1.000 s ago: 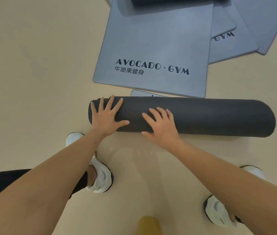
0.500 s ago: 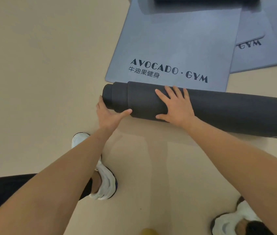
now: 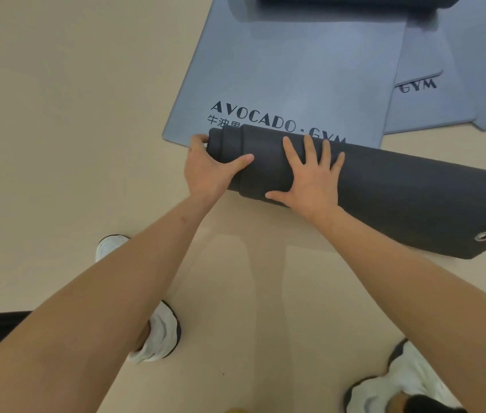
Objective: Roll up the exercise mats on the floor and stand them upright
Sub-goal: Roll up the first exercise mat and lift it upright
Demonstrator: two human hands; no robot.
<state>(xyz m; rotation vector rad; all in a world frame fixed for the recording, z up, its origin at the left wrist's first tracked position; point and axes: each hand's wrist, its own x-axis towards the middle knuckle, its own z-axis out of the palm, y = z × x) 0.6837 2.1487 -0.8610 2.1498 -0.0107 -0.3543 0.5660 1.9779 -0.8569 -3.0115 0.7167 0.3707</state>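
Observation:
A dark grey rolled mat (image 3: 399, 192) lies on the floor across the middle, its inner layers sticking out at the left end. My left hand (image 3: 209, 168) grips that left end, fingers over the tip and thumb across the front. My right hand (image 3: 310, 177) presses flat on top of the roll, fingers spread. A metal eyelet (image 3: 483, 236) shows near the roll's right end. Behind the roll lies a flat blue-grey mat (image 3: 295, 70) printed AVOCADO · GYM, and the roll covers its near edge.
More flat blue-grey mats (image 3: 432, 96) overlap at the upper right. Another dark rolled mat (image 3: 355, 3) lies at the top edge on the flat one. My white shoes (image 3: 158, 335) (image 3: 399, 383) stand on the beige floor (image 3: 57, 144).
The roll has moved forward onto the printed mat's near edge. My left hand went from lying flat on top to gripping the roll's left end, where inner layers now stick out.

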